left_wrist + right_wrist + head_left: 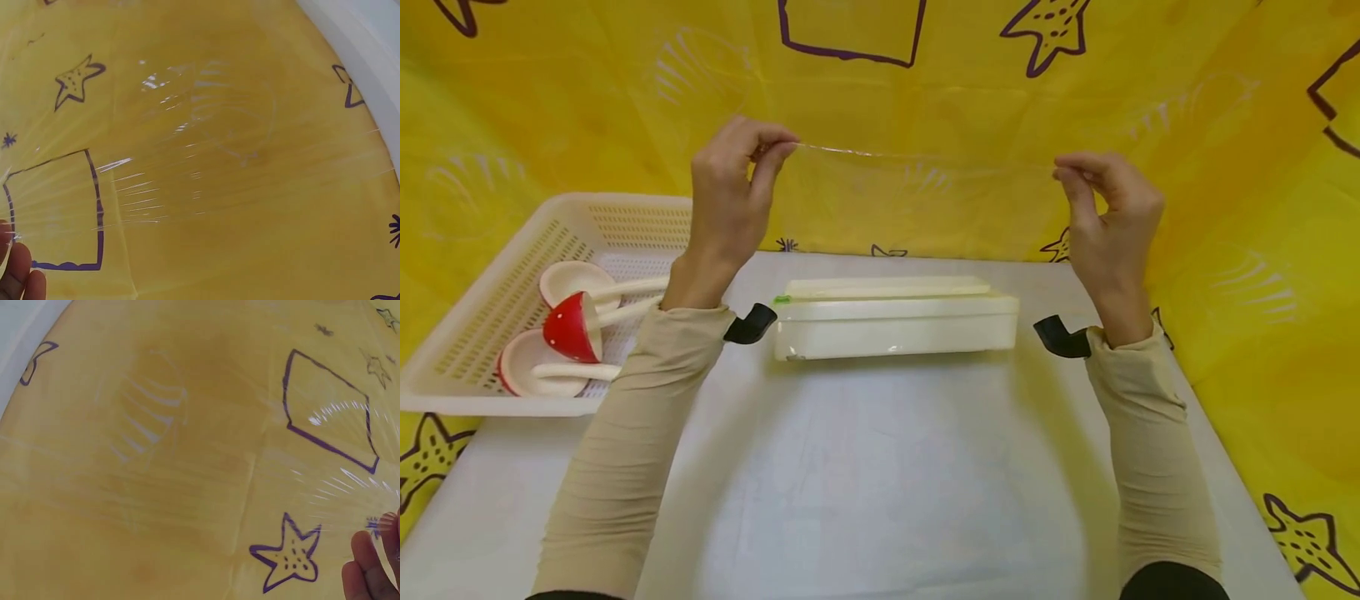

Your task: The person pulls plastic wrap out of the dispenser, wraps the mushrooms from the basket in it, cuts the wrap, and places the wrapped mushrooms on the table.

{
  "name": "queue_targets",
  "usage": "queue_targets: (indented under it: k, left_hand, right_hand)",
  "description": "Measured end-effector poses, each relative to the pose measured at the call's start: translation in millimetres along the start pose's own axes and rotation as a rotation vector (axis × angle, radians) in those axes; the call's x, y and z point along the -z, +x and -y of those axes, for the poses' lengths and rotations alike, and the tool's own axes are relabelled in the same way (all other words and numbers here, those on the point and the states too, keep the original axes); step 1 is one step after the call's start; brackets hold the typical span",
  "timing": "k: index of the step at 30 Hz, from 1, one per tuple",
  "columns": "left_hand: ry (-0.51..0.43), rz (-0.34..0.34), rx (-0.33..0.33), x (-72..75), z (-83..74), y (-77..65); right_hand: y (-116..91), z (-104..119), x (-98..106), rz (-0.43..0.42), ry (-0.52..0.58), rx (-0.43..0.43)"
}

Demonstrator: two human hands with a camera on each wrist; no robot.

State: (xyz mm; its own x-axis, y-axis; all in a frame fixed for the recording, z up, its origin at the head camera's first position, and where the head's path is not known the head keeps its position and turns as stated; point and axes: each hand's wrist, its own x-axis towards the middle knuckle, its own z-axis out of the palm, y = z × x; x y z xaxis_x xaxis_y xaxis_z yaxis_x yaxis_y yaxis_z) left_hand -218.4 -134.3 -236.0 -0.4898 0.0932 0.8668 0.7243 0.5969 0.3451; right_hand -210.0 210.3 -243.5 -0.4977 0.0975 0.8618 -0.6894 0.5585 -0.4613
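Note:
A clear sheet of plastic wrap [917, 200] is stretched between the two raised hands, its top edge glinting. My left hand [733, 179] pinches one upper corner between thumb and fingers; my right hand [1112, 208] pinches the opposite one. Below the sheet, on the table, lies a long white cling film box [895, 329] with a pale bar along its top and a green bit at its left end. In the left wrist view the wrap [150, 187] shows taut, shiny creases running to the fingertips; creases fan out likewise from the fingers in the right wrist view.
On the left stands a white plastic basket [445, 375] holding several ladles, among them a red ladle [568, 329] with white dots. A yellow patterned cloth [955, 108] hangs behind the white table [880, 467] and along its sides.

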Motion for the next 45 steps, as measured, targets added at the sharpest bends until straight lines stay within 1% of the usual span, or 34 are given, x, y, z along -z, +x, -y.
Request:
queue_targets:
  k: [3,7,8,13,16,19,23,25,28,32,36,40,43,45]
  left_hand:
    - [-0.040,-0.017,0.036,2.7,-6.6,-3.2]
    - [-0.075,-0.026,0.071,8.6,-15.3,-12.6]
    - [-0.077,-0.018,0.068,10.9,-17.2,-15.1]
    - [-0.139,-0.008,0.102,21.8,-30.0,-26.4]
    - [-0.167,0.002,0.118,28.2,-39.3,-33.2]
    - [-0.175,0.024,0.119,34.4,-47.0,-40.4]
    - [-0.179,0.080,0.116,43.4,-54.3,-49.3]
    - [-0.197,0.111,0.110,47.6,-57.0,-53.9]
    - [-0.225,0.150,0.096,53.2,-60.6,-61.9]
    - [-0.272,0.194,0.065,60.8,-64.6,-72.2]
    - [-0.326,0.243,0.054,67.7,-68.0,-80.4]
    - [-0.409,0.302,0.047,72.4,-70.9,-88.9]
    - [-0.528,0.359,0.034,75.3,-72.3,-95.6]
    - [-0.601,0.402,0.022,77.0,-73.2,-100.2]
  right_hand:
    - [-4.8,1.6,3.4,0.002,0.041,-0.018]
    - [-13.7,5.0,9.7,0.030,0.150,-0.064]
    - [-16.1,6.3,11.7,0.040,0.176,-0.073]
    - [-26.5,13.6,23.4,0.071,0.290,-0.092]
    - [-32.2,17.8,29.5,0.068,0.380,-0.095]
    - [-37.9,22.0,34.5,0.058,0.474,-0.096]
    - [-46.3,26.4,40.5,0.049,0.528,-0.100]
    - [-51.2,27.2,43.9,0.055,0.550,-0.112]
    - [-59.4,27.1,49.8,0.086,0.535,-0.137]
    - [-71.8,26.5,59.2,0.141,0.555,-0.175]
    - [-84.5,26.9,70.6,0.180,0.654,-0.196]
    - [-96.1,28.3,81.0,0.218,0.750,-0.197]
    - [-104.9,28.6,86.6,0.242,0.815,-0.195]
    - [-110.7,28.1,89.8,0.258,0.836,-0.193]
